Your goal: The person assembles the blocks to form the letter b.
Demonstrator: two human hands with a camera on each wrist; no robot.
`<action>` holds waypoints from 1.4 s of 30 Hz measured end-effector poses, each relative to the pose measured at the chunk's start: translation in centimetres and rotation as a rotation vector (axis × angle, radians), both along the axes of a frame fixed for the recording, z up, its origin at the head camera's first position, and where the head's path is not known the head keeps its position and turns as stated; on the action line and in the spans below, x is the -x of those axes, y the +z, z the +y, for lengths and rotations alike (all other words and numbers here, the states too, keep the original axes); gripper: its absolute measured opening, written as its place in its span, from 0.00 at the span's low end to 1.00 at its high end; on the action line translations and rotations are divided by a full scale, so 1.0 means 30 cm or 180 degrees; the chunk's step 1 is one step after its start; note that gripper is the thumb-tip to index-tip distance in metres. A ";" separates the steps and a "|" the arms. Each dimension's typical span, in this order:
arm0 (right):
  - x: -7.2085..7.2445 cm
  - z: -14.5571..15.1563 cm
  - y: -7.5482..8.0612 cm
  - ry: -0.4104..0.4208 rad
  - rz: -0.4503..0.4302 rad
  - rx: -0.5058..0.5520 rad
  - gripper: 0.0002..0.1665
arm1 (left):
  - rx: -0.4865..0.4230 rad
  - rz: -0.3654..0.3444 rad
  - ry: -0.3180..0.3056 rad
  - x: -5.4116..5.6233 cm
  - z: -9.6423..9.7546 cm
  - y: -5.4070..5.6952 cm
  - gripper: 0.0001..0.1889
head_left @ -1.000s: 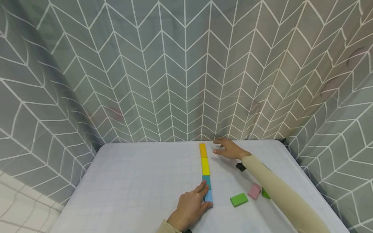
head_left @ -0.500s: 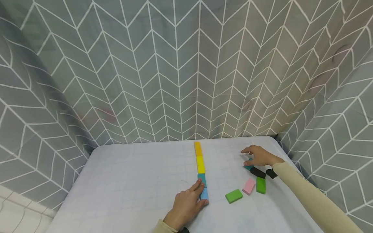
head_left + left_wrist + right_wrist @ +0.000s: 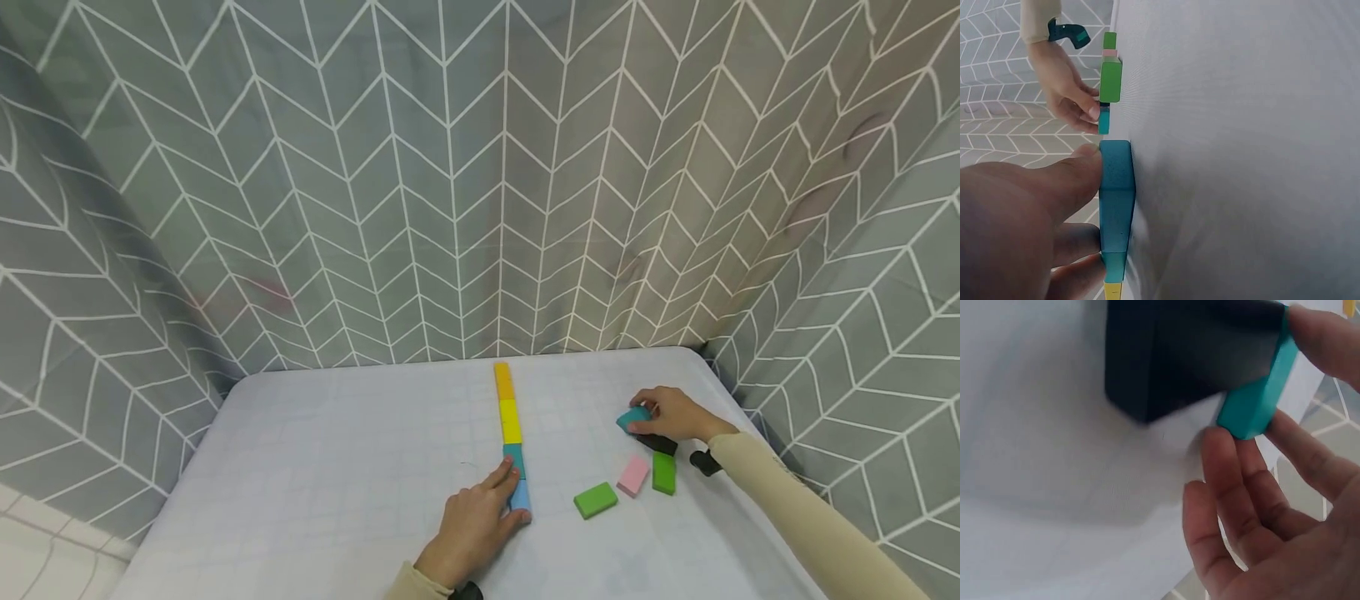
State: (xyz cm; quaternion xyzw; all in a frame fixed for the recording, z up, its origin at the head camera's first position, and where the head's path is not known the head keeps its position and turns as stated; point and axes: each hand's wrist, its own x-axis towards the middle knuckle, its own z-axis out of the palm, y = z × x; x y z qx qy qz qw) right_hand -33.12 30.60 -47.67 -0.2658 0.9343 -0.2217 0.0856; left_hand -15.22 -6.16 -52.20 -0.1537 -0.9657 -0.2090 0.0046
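Note:
A straight row of blocks runs away from me in the head view: light blue (image 3: pixel 521 495), teal (image 3: pixel 513 454), yellow (image 3: pixel 510 421) and, farthest, orange (image 3: pixel 504 381). My left hand (image 3: pixel 471 527) rests on the row's near end, index finger on the teal block and thumb at the light blue block's near end. Over to the right, my right hand (image 3: pixel 672 414) pinches a second teal block (image 3: pixel 632 418) between thumb and fingers. In the right wrist view this teal block (image 3: pixel 1252 407) is tilted, with a dark block (image 3: pixel 1179 359) close in front of it.
A black block (image 3: pixel 662 445) lies partly under my right hand. Nearer me are a green block (image 3: pixel 664 473), a pink block (image 3: pixel 633 477) and another green block (image 3: pixel 596 500). The white table (image 3: pixel 337 467) ends at a patterned curtain (image 3: pixel 420 250).
My right hand has moved from beside the row's far end to the right and taken hold of the second teal block. My left hand has stayed on the row.

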 end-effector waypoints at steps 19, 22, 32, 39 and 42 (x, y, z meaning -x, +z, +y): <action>0.000 -0.180 -0.022 0.0062 0.0248 0.0062 0.23 | 0.0006 0.0027 -0.0010 0.001 -0.003 0.002 0.34; 0.002 -0.208 -0.032 0.0052 0.0298 0.0094 0.21 | 0.0014 -0.0043 -0.0001 0.002 -0.002 0.000 0.34; 0.014 -0.333 -0.056 -0.0013 0.0396 0.0203 0.19 | 0.0060 -0.0120 0.0025 0.004 0.001 0.007 0.34; 0.009 -0.414 -0.052 0.0021 0.0447 0.0241 0.20 | 0.0057 -0.0052 0.0003 0.002 -0.001 0.006 0.34; 0.006 -0.438 -0.052 0.0019 0.0420 0.0249 0.20 | 0.0052 -0.0036 -0.0004 0.001 -0.001 0.005 0.34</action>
